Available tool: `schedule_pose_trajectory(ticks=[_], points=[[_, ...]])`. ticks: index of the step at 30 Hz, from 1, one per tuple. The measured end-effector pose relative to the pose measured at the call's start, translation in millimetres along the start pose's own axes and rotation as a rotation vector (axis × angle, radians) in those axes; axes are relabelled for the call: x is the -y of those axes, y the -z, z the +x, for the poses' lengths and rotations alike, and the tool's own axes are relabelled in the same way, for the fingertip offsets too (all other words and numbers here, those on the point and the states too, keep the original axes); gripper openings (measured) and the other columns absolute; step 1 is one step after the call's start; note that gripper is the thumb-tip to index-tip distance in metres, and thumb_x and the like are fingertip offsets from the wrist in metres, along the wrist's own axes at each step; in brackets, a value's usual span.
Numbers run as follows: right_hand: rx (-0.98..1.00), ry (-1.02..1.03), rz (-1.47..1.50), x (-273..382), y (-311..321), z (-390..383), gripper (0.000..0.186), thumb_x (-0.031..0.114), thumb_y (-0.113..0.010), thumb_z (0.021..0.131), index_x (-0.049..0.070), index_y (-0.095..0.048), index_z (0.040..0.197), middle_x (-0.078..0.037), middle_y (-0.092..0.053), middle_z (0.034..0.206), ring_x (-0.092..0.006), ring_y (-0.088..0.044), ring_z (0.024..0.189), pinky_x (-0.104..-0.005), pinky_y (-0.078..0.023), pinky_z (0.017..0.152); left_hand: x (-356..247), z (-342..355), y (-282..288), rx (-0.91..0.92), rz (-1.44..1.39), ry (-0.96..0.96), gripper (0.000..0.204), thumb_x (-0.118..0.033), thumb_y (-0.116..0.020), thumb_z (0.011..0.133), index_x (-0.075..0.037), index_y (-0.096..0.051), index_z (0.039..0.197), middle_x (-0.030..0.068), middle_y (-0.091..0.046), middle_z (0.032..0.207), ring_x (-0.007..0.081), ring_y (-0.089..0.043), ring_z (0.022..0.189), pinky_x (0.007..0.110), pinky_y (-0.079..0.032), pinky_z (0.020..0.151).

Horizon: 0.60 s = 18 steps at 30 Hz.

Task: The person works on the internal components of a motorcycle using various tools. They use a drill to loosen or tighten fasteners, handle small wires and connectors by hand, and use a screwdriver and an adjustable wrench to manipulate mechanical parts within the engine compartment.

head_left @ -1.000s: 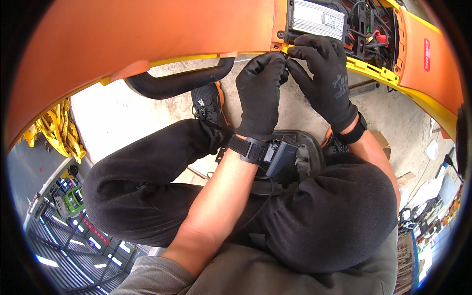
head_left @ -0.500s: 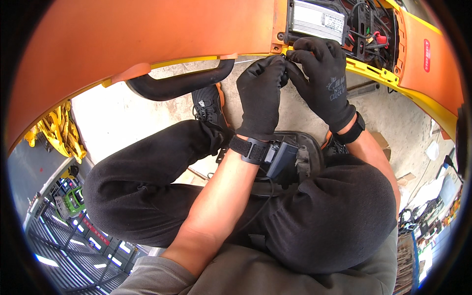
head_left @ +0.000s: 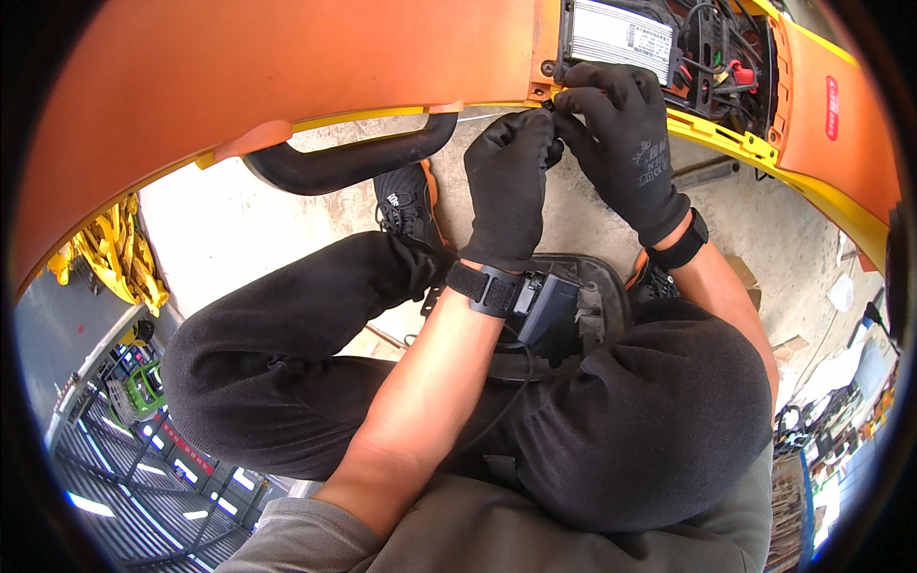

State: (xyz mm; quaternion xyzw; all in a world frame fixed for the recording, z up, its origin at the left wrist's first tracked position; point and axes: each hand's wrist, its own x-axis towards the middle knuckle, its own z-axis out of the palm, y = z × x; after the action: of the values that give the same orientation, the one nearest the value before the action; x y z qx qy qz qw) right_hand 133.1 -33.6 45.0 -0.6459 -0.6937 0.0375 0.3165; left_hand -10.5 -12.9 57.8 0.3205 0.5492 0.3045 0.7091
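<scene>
Both my hands wear black work gloves and meet at the edge of a large orange body panel (head_left: pixel 315 57) with a yellow rim. My left hand (head_left: pixel 506 181) is closed, thumb and fingers pressed together around something too small to name. My right hand (head_left: pixel 621 143) pinches at the same spot from the right, its fingers curled beside the open bay. A small dark piece (head_left: pixel 548 103) shows between the fingertips, near the panel's corner. Just beyond my right hand, a silver finned metal box (head_left: pixel 621 43) with a white label sits in the bay.
Cables and a red connector (head_left: pixel 740 74) fill the bay's right side. A black curved handle (head_left: pixel 353 167) juts from the panel at left. Below my wrists lies a black plastic part (head_left: pixel 602 286), between my bent legs. Yellow parts (head_left: pixel 119 253) are piled far left.
My right hand has shifted slightly up and left, its fingers still bent at the panel corner. My left hand stays nearly in place.
</scene>
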Motion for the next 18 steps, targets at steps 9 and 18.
schedule_pose_trajectory(ticks=[9,18], points=[[-0.013,-0.035,-0.015,-2.6,-6.2,-0.9,0.048,0.021,-0.076,0.072,0.012,-0.058,0.115,-0.005,-0.061,0.105,-0.0257,-0.054,0.095,-0.0402,-0.04,0.086,0.6,3.9,5.3,-0.002,0.042,-0.019,0.02,-0.015,-0.056,0.095,0.0,-0.068,0.1,0.0025,-0.067,0.085,0.0068,-0.059,0.072,0.021,-0.05,0.071],[-0.054,-0.046,-0.034,0.7,-11.6,-4.2,0.044,0.023,-0.075,0.074,0.014,-0.059,0.114,-0.001,-0.063,0.096,-0.0235,-0.056,0.093,-0.0398,-0.038,0.085,-2.3,2.2,5.2,-0.015,0.103,-0.046,0.021,-0.016,-0.057,0.095,0.001,-0.068,0.101,0.0023,-0.066,0.083,0.0065,-0.058,0.071,0.02,-0.049,0.068]])
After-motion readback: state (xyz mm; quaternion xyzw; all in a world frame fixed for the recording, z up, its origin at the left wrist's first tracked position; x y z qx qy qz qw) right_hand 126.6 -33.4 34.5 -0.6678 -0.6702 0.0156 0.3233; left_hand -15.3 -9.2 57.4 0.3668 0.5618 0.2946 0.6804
